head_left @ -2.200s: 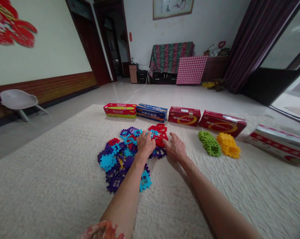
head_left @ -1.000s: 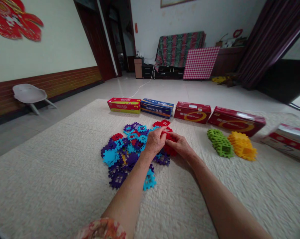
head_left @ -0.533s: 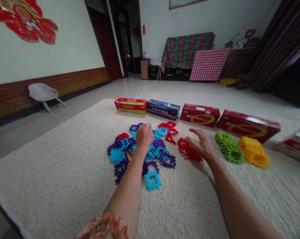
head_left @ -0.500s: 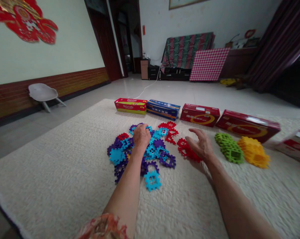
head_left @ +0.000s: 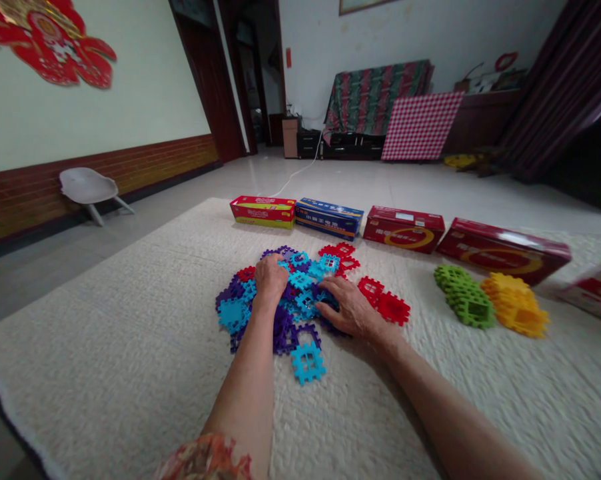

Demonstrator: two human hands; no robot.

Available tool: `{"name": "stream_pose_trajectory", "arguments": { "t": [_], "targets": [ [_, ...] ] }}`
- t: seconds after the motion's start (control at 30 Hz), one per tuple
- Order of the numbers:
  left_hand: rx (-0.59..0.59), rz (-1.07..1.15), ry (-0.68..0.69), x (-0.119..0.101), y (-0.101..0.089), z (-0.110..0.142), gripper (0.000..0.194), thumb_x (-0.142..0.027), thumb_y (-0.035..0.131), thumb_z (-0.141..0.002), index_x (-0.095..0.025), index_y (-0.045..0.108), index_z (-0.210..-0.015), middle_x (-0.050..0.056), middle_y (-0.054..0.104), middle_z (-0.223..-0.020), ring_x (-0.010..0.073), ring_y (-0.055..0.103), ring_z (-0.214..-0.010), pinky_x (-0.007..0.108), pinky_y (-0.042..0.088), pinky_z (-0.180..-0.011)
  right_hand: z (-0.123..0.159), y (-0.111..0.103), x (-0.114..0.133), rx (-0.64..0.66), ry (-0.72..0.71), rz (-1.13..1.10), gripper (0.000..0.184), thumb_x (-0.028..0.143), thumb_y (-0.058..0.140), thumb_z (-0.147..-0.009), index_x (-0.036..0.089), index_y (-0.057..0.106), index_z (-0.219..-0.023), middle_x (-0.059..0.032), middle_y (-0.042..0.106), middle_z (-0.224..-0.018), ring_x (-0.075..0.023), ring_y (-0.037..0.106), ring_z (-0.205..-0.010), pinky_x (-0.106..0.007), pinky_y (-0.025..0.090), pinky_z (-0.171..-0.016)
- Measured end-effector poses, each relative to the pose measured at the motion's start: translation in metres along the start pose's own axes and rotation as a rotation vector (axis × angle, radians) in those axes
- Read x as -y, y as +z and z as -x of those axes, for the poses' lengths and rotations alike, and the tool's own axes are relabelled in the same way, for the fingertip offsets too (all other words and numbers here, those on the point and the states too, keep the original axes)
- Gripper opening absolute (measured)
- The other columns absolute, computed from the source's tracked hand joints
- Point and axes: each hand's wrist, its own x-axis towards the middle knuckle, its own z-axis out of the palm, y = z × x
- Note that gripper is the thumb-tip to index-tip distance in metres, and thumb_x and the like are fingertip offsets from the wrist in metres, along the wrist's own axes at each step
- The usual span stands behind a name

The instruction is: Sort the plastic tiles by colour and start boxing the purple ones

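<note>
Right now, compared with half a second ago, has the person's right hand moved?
Yes. Judged against the green stack, the right hand has moved left, from the loose red pieces to the purple and blue pile.

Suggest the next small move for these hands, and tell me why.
I'd probably have the left hand pick out the red piece just beside it: that piece sits in the mostly blue and purple heap, while other red pieces lie apart, and the green stack and yellow stack each show one colour.
</note>
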Motion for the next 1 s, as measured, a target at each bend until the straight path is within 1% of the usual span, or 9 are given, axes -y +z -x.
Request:
{"name": "stream_pose_trajectory", "arguments": {
  "t": [0.1, 0.23, 0.27, 0.33, 0.43, 0.6, 0.8, 0.87, 1.0],
  "targets": [
    [0.032, 0.11, -0.032, -0.004, -0.005, -0.002, 0.037, -0.011, 0.057, -0.075, -0.019, 0.073, -0.108, 0.006, 0.075, -0.102, 0.0204, 0.068, -0.098, 0.027, 0.048, -0.09, -0.002, -0.005, 0.005, 0.034, -0.012, -0.11, 0.027, 0.038, 0.053, -0.09, 0.019, 0.069, -0.099, -0.0093, 0.07, -0.098, -0.0219, 0.064, -0.09, -0.036, 0.05, -0.083],
    [0.241, 0.352, 0.026, -0.005, -0.009, -0.003, 0.029, -0.024, 0.062, -0.077, -0.018, 0.075, -0.102, 0.002, 0.077, -0.088, 0.0173, 0.069, -0.084, 0.022, 0.051, -0.076, -0.003, -0.01, 0.008, -0.045, 0.101, -0.229, 0.036, 0.042, 0.047, -0.092, 0.019, 0.064, -0.07, -0.0031, 0.066, -0.069, -0.0158, 0.059, -0.064, -0.027, 0.045, -0.06],
    [0.242, 0.365, 0.063, -0.004, -0.008, -0.003, 0.027, -0.027, 0.061, -0.079, -0.019, 0.076, -0.1, 0.001, 0.077, -0.089, 0.0174, 0.069, -0.087, 0.022, 0.051, -0.077, -0.003, -0.01, 0.008, -0.094, 0.126, -0.227, 0.038, 0.043, 0.047, -0.092, 0.019, 0.062, -0.066, -0.0027, 0.064, -0.066, -0.0153, 0.058, -0.061, -0.026, 0.043, -0.058],
    [0.157, 0.285, 0.098, -0.001, -0.006, -0.003, 0.026, -0.029, 0.056, -0.083, -0.02, 0.076, -0.098, 0.002, 0.076, -0.096, 0.0184, 0.068, -0.095, 0.023, 0.049, -0.084, -0.003, -0.01, 0.006, -0.173, 0.141, -0.198, 0.038, 0.042, 0.048, -0.091, 0.019, 0.059, -0.063, -0.0024, 0.063, -0.064, -0.015, 0.057, -0.06, -0.026, 0.042, -0.058],
    [0.031, 0.068, 0.059, 0.005, 0.003, -0.004, 0.031, -0.022, 0.052, -0.085, -0.019, 0.073, -0.108, 0.007, 0.073, -0.111, 0.0201, 0.065, -0.106, 0.026, 0.046, -0.095, -0.002, -0.008, 0.002, -0.202, 0.129, -0.159, 0.034, 0.04, 0.048, -0.091, 0.02, 0.06, -0.066, -0.0027, 0.064, -0.067, -0.0157, 0.058, -0.063, -0.027, 0.044, -0.062],
    [0.098, -0.108, 0.076, 0.011, 0.018, -0.005, 0.036, -0.027, 0.054, -0.086, -0.019, 0.068, -0.117, 0.012, 0.069, -0.117, 0.0239, 0.062, -0.113, 0.031, 0.045, -0.097, -0.003, -0.004, 0.0, -0.158, 0.038, -0.183, 0.023, 0.035, 0.048, -0.092, 0.022, 0.065, -0.082, -0.0048, 0.068, -0.081, -0.0181, 0.063, -0.076, -0.031, 0.05, -0.073],
    [0.126, -0.2, 0.029, 0.01, 0.018, -0.004, 0.039, -0.033, 0.053, -0.087, -0.022, 0.064, -0.123, 0.014, 0.066, -0.122, 0.0302, 0.057, -0.118, 0.042, 0.044, -0.097, -0.004, 0.001, 0.004, -0.153, -0.097, -0.154, 0.023, 0.031, 0.053, -0.09, 0.02, 0.064, -0.107, -0.0111, 0.066, -0.113, -0.0223, 0.061, -0.106, -0.039, 0.048, -0.094],
    [0.122, -0.203, 0.036, 0.01, 0.017, -0.003, 0.04, -0.033, 0.056, -0.085, -0.022, 0.064, -0.122, 0.013, 0.067, -0.12, 0.0299, 0.058, -0.117, 0.041, 0.043, -0.098, -0.003, 0.003, 0.005, -0.11, -0.115, -0.103, 0.028, 0.031, 0.055, -0.089, 0.019, 0.063, -0.114, -0.0125, 0.064, -0.121, -0.0243, 0.059, -0.112, -0.042, 0.046, -0.098],
    [0.051, -0.112, 0.026, 0.009, 0.014, -0.004, 0.035, -0.025, 0.057, -0.083, -0.021, 0.069, -0.116, 0.011, 0.069, -0.117, 0.0257, 0.061, -0.113, 0.035, 0.044, -0.098, -0.002, 0.004, 0.007, -0.012, -0.114, -0.037, 0.028, 0.031, 0.055, -0.088, 0.02, 0.063, -0.114, -0.0124, 0.063, -0.123, -0.0263, 0.058, -0.114, -0.046, 0.044, -0.101]
  ]
}}
